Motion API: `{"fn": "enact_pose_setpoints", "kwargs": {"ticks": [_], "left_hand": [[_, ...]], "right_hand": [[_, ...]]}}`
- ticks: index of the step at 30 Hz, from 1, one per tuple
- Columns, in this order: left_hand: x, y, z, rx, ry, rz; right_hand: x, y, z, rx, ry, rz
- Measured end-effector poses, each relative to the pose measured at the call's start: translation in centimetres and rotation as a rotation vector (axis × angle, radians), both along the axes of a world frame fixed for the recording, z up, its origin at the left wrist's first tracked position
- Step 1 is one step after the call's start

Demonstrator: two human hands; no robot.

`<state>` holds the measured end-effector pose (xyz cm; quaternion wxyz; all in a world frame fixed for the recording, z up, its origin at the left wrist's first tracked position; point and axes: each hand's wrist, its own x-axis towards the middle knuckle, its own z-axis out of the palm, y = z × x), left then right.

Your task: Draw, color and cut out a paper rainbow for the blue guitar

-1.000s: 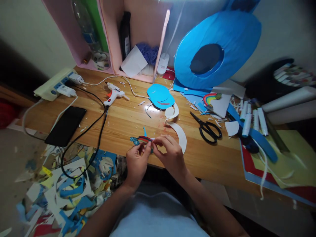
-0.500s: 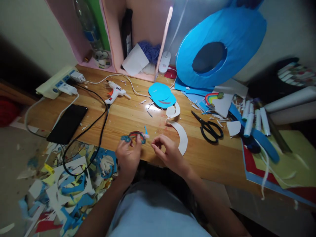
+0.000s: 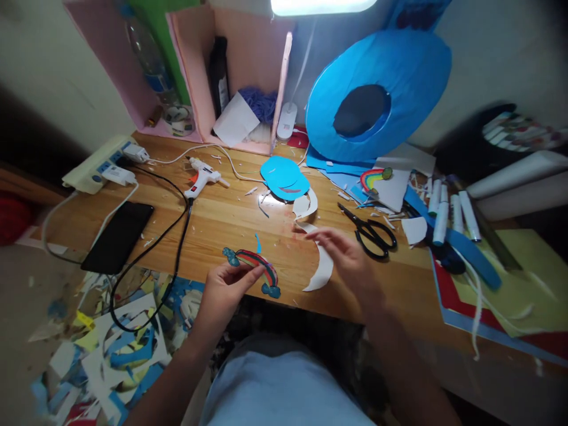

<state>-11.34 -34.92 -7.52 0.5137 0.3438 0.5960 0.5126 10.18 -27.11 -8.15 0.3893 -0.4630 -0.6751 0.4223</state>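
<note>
A small paper rainbow (image 3: 261, 263) with blue clouds at both ends is pinched between the thumb and fingers of my left hand (image 3: 231, 287), over the front edge of the wooden desk. My right hand (image 3: 348, 257) is in the air to the right, slightly blurred, its fingers stretched out and nothing visible in them. Beneath and beside it lies a curved white paper strip (image 3: 323, 269). Black scissors (image 3: 370, 232) rest just beyond that hand. Blue paper shapes (image 3: 284, 178) are stacked farther back, and a thin blue scrap (image 3: 258, 243) lies behind the rainbow.
On the left are a white glue gun (image 3: 205, 177), its black cord, a phone (image 3: 119, 238) and a power strip (image 3: 95, 163). A large blue ring (image 3: 412, 83) leans at the back. Markers (image 3: 441, 222) and a second rainbow (image 3: 375, 178) sit right. Paper scraps (image 3: 133, 349) cover the floor.
My right hand has moved away from the left, to the right and over the white strip, and its fingers have straightened. The rainbow in my left hand has turned to face the camera.
</note>
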Motion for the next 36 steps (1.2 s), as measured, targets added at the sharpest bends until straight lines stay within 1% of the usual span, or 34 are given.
{"fn": "enact_pose_setpoints", "kwargs": {"ticks": [1,2,3,4,7,12,19,22,25,28,30,34,36], "left_hand": [[0.2,0.0,0.0,-0.003,-0.013,-0.019],[0.4,0.0,0.0,-0.004,-0.023,-0.037],[0.6,0.0,0.0,-0.004,-0.032,-0.051],[0.7,0.0,-0.1,-0.002,-0.040,-0.062],[0.9,-0.1,-0.5,0.004,-0.054,-0.065],[0.7,-0.2,-1.0,-0.019,-0.048,-0.086],[0.3,-0.3,-1.4,-0.065,0.016,-0.155],[0.0,-0.4,-1.3,-0.074,0.070,-0.189],[-0.2,-0.3,-1.1,-0.060,0.135,-0.229],[-0.5,-0.4,-0.9,-0.058,0.203,-0.254],[-0.9,-0.5,-0.9,-0.066,0.246,-0.271],[-2.4,-0.7,-1.3,-0.063,0.332,-0.295],[-2.9,-0.8,-1.4,-0.047,0.373,-0.281]], "right_hand": [[-1.0,-0.9,0.5,-0.030,0.010,0.165],[-1.9,-1.6,0.9,-0.040,0.015,0.269],[-2.7,-2.3,1.2,-0.043,0.016,0.314],[-3.4,-2.8,1.4,-0.046,0.016,0.319],[-4.4,-3.3,1.4,-0.117,0.045,0.260],[-4.5,-2.9,0.7,-0.304,0.161,0.223],[-4.3,-3.1,0.0,-0.412,0.170,0.174],[-4.1,-3.0,0.3,-0.406,0.165,0.175],[-3.9,-2.9,0.5,-0.398,0.138,0.204],[-3.8,-3.1,0.4,-0.393,0.124,0.213],[-3.6,-3.1,0.2,-0.381,0.128,0.188],[-3.2,-3.3,0.0,-0.334,0.117,0.095],[-3.0,-3.4,0.2,-0.310,0.097,0.068]]}}
